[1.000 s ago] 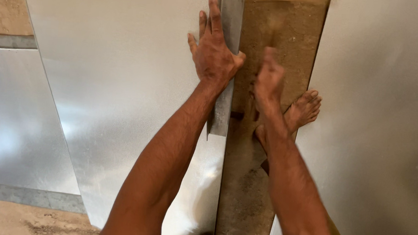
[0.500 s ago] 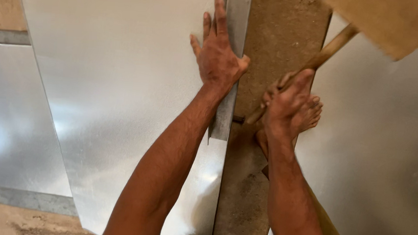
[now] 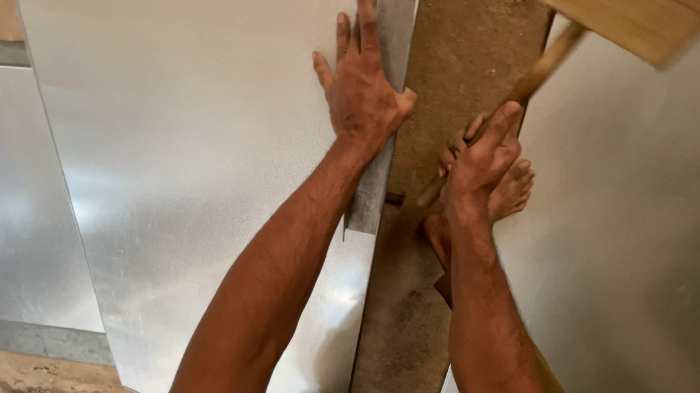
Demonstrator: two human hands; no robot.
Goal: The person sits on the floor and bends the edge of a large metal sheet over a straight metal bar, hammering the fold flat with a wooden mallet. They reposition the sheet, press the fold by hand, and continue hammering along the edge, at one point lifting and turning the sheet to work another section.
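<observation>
The large silvery sheet of metal (image 3: 189, 152) looks smooth with a soft sheen — the pale wooden mallet (image 3: 625, 23) matt, the brown floor strip (image 3: 466, 57) rough and gritty.

The left hand (image 3: 362, 99) lies flat, palm down, fingers stretched far and slightly spread, its forearm reaching straight out from near. The right hand (image 3: 484, 161) is curled in a closed grip, thumb raised, arm extended alongside.
</observation>
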